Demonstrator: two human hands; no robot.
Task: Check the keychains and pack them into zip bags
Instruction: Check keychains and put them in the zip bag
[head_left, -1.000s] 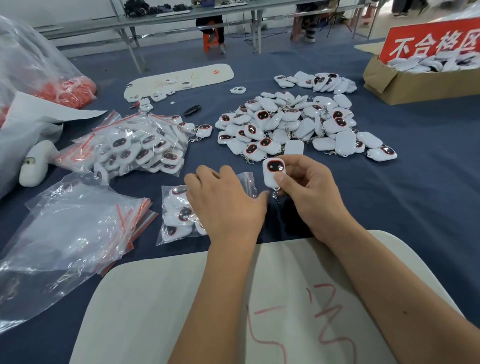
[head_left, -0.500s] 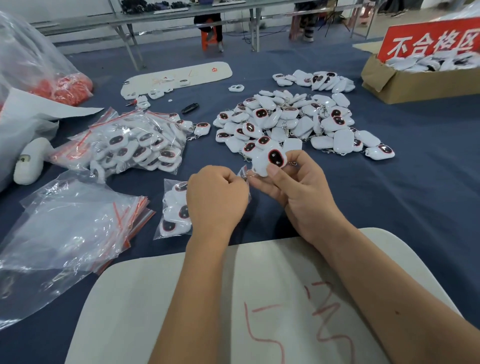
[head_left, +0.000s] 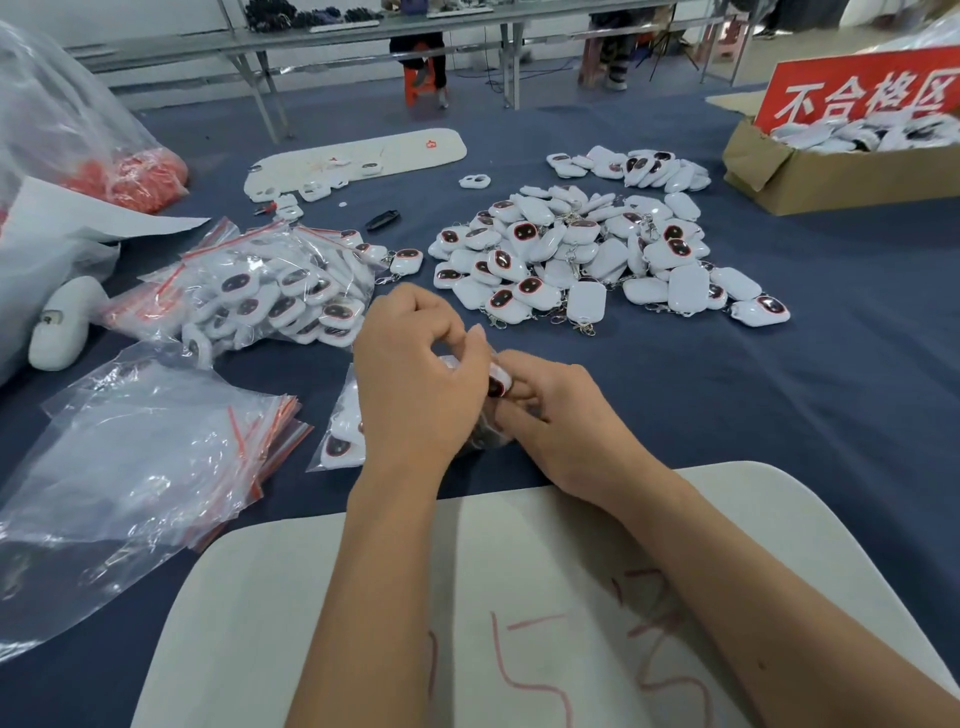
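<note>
loose keychains (head_left: 587, 254), filled bags (head_left: 260, 291), empty bags (head_left: 130, 467)

A single head-worn wide-angle camera looks forward and down, close over the dark blue cloth-covered table (head_left: 779, 415). A brown cardboard box (head_left: 831, 176) sits far off at 2 o'clock.

A red sign (head_left: 862, 88) stands up out of the cardboard box (head_left: 831, 179), far forward and to the right of the right hand (head_left: 566, 415), and bears large white Chinese characters reading 不合格区. Just below both hands, on the pale board (head_left: 363, 597) nearest the person, red handwritten strokes (head_left: 597, 654) run across the surface, but they cannot be read as any sure number or word. No other lettering is legible.
</note>
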